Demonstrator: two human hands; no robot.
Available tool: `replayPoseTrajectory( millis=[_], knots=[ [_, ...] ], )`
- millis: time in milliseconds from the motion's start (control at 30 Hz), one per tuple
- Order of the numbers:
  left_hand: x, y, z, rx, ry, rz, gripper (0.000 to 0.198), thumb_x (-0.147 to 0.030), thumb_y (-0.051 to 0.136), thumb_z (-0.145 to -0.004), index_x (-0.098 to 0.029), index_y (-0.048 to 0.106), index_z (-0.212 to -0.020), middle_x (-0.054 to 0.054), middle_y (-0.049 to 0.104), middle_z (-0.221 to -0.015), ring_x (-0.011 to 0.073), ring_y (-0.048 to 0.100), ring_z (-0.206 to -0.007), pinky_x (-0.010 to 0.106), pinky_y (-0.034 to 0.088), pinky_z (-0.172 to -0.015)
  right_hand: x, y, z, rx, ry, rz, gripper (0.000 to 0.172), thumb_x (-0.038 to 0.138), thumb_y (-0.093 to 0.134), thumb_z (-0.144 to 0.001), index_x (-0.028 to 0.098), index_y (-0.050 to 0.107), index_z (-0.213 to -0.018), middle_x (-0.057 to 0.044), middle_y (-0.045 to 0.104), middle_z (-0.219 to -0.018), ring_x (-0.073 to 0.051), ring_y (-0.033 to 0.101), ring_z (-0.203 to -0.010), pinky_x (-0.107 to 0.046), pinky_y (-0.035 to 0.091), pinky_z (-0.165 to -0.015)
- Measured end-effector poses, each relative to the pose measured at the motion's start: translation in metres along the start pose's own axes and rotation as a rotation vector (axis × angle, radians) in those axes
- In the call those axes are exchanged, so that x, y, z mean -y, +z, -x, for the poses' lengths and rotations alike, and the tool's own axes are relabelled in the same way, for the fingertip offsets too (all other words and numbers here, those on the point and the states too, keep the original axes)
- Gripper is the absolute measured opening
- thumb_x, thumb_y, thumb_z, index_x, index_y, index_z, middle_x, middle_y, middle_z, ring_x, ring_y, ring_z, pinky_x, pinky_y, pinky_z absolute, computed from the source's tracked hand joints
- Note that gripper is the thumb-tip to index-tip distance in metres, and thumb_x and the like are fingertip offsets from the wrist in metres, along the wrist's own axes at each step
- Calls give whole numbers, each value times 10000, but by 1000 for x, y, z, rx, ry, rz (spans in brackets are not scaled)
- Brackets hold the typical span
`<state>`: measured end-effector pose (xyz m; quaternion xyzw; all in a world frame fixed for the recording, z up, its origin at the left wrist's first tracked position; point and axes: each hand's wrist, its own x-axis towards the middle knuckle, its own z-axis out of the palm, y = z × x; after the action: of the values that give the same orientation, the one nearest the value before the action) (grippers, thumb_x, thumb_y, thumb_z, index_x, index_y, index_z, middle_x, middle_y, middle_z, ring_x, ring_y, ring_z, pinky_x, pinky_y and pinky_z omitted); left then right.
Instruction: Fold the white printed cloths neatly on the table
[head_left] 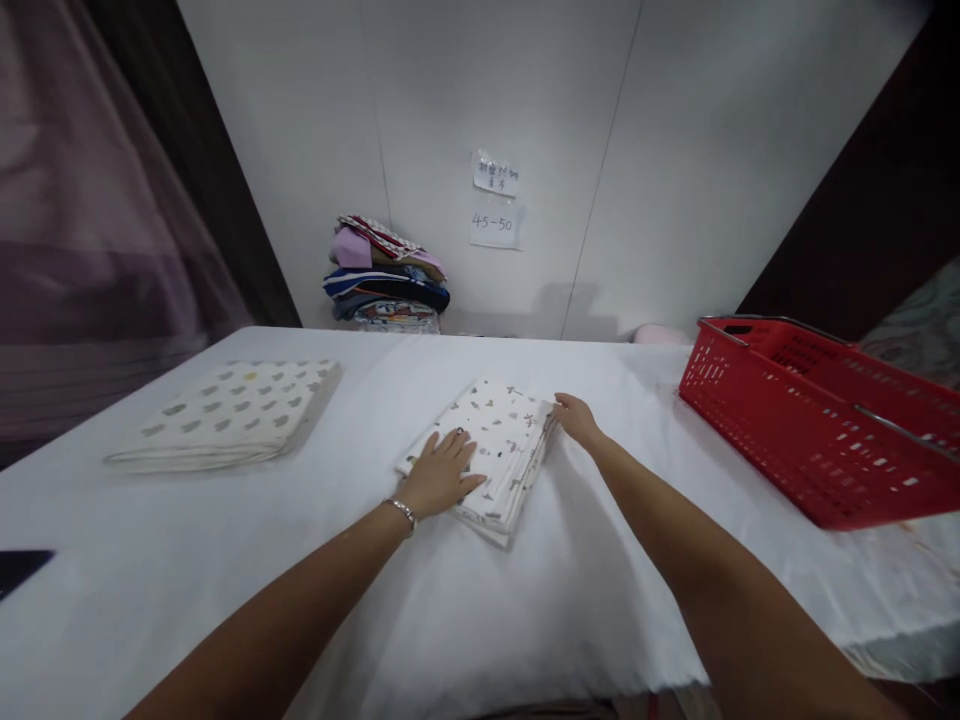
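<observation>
A folded white cloth (491, 430) with small scattered prints lies at an angle on the white-covered table (360, 560). My left hand (439, 473) rests flat on its left side, fingers spread, with a ring and a silver bracelet showing. At the cloth's far right corner, my right hand (574, 415) pinches the layered edge between thumb and fingers. Several folded layers show along the cloth's right side.
Another folded cloth (236, 405) with grey-green shapes lies at the left. A red plastic basket (795, 430) stands at the right. Stacked folded fabrics (386, 275) sit by the back wall, near paper signs (495, 222). A dark flat object (22, 570) is at the left edge.
</observation>
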<state>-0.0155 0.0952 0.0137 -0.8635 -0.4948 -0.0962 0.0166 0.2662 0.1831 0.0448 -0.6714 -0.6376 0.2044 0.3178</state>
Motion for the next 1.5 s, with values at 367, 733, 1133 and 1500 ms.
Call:
replayPoseTrajectory(
  millis=[367, 733, 1133, 1500],
  knots=[
    [-43, -16, 28, 93, 210, 187, 655, -641, 348, -843, -269, 320, -1381, 57, 308, -1464, 239, 240, -1355, 467, 152, -1102, -21, 13, -33, 102, 130, 9, 264, 218, 646, -637, 166, 713, -888, -69, 693, -977, -220, 610, -942, -267, 428, -817],
    [-43, -8, 33, 52, 297, 151, 653, -579, 508, -802, -285, 358, -1365, 72, 353, -1438, 273, 271, -1338, 501, 146, -1094, -36, 20, -22, 29, 161, -167, 199, 214, 631, -639, 153, 703, -815, -57, 696, -874, -195, 615, -846, -271, 434, -771],
    [-72, -7, 43, -103, 41, 349, 436, -476, 568, -806, -225, 564, -1162, 63, 536, -1282, 235, 425, -1225, 466, 226, -1075, -18, 14, 70, -94, 241, -533, 309, 344, 525, -742, 153, 595, -974, -98, 653, -981, -186, 616, -821, -291, 492, -652],
    [-96, -6, 59, -327, -114, 483, 182, -328, 546, -830, -213, 650, -927, 43, 636, -999, 193, 548, -987, 379, 410, -913, 16, 34, 175, 277, 295, -977, 190, 338, 621, -665, 186, 538, -743, 9, 623, -609, -89, 535, -431, -184, 386, -365]
  ],
)
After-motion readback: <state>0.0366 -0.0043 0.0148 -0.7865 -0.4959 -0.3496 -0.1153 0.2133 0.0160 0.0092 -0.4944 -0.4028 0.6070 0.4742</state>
